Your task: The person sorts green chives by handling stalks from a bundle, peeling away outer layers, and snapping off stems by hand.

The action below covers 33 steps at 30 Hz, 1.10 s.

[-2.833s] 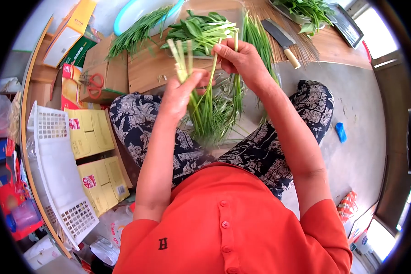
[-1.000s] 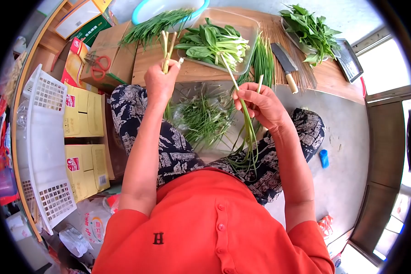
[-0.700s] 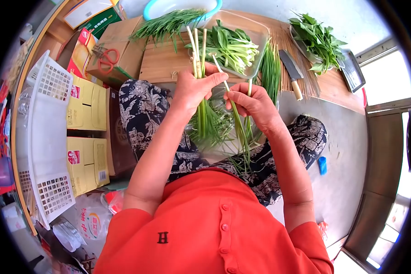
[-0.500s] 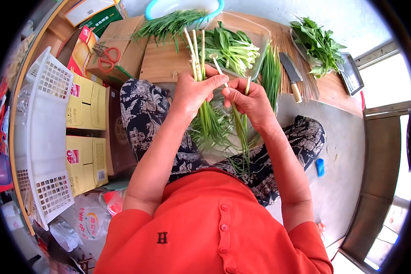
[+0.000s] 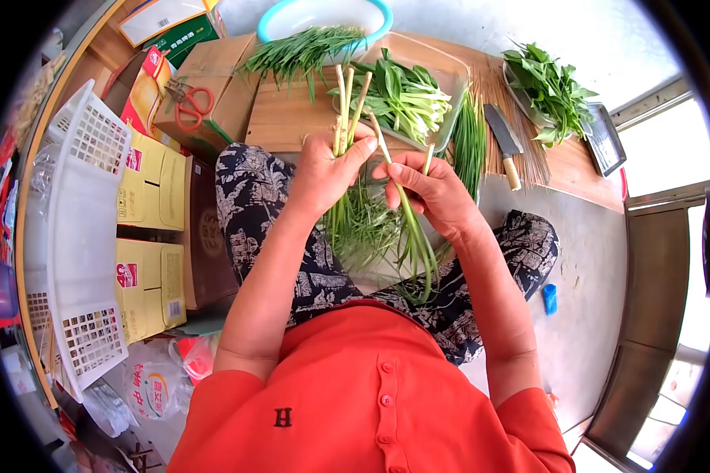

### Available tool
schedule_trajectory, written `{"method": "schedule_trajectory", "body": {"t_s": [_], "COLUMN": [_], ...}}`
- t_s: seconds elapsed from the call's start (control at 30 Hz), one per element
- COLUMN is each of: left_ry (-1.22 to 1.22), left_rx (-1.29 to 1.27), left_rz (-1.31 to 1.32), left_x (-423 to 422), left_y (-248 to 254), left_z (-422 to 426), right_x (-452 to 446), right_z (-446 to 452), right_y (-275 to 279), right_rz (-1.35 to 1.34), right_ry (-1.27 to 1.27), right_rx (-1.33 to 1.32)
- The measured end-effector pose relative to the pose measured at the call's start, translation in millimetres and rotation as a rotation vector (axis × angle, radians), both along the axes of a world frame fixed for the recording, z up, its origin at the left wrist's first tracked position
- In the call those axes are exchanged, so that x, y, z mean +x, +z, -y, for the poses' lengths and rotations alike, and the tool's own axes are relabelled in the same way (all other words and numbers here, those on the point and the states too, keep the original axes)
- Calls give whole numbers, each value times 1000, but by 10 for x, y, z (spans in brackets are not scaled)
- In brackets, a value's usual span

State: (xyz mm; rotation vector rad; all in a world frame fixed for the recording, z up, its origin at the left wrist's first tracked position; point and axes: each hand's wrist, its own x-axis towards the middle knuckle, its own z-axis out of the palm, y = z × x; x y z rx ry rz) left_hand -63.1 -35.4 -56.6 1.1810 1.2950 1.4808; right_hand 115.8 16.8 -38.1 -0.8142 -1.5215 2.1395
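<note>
My left hand [image 5: 323, 175] is closed around several pale-ended green stalks [image 5: 343, 94]; the pale ends point up and the leafy ends hang down. Close beside it, my right hand [image 5: 427, 188] pinches a couple of similar long stalks [image 5: 412, 229], whose green tips trail toward my lap. The top of one stalk leans between the two hands. Below them, loose green leaves [image 5: 363, 225] lie between my knees, partly hidden by the hands.
A board [image 5: 284, 118] carries chives [image 5: 300, 51], a clear tray [image 5: 457, 87] of leafy greens [image 5: 406, 98], another chive bundle [image 5: 469, 138] and a knife [image 5: 501, 134]. Scissors [image 5: 191, 102] lie on a cardboard box [image 5: 221, 71]. A white rack [image 5: 79, 236] stands left.
Both hands have shifted slightly down, still holding their stalks. The right hand's stalks have swung a little, and the whole view has tilted slightly.
</note>
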Motion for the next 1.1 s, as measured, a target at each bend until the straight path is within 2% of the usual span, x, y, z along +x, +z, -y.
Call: {"method": "schedule_trajectory", "body": {"t_s": [0.07, 0.1, 0.17, 0.37, 0.47, 0.53, 0.57, 0.67, 0.73, 0.87, 0.97, 1.1], "left_ry": [71, 70, 53, 64, 70, 80, 78, 78, 115, 238, 371, 416], "left_rx": [42, 33, -51, -77, -67, -10, -10, 33, 160, 185, 186, 209], "left_rz": [-168, -164, 125, 124, 76, -92, -93, -170, -291, -381, -507, -431], "left_x": [-39, -36, -31, 103, 119, 119, 121, 130, 135, 204, 146, 79], "left_y": [-77, -61, 16, 14, 26, -1, 3, 8, -18, 26, 8, 9], "left_z": [-28, -12, 1, 8, 9, 17, 20, 22, 5, 27, -3, -23], "right_x": [22, 26, 24, -32, -58, -86, -87, -71, -79, -88, -48, 18], "right_z": [-10, -2, -5, 11, 5, -8, -11, -13, -23, -7, 12, 14], "right_y": [-5, -12, -4, -67, -91, -106, -114, -38, -43, -7, 21, 88], "right_rz": [-57, -53, -29, -1, 45, 32, 21, 34, 44, 100, 145, 145], "right_ry": [35, 34, -49, -110, -129, -143, -156, -102, -103, -136, -59, 9], "right_rx": [-53, -62, 19, 124, 213, 254, 292, 216, 246, 356, 313, 181]}}
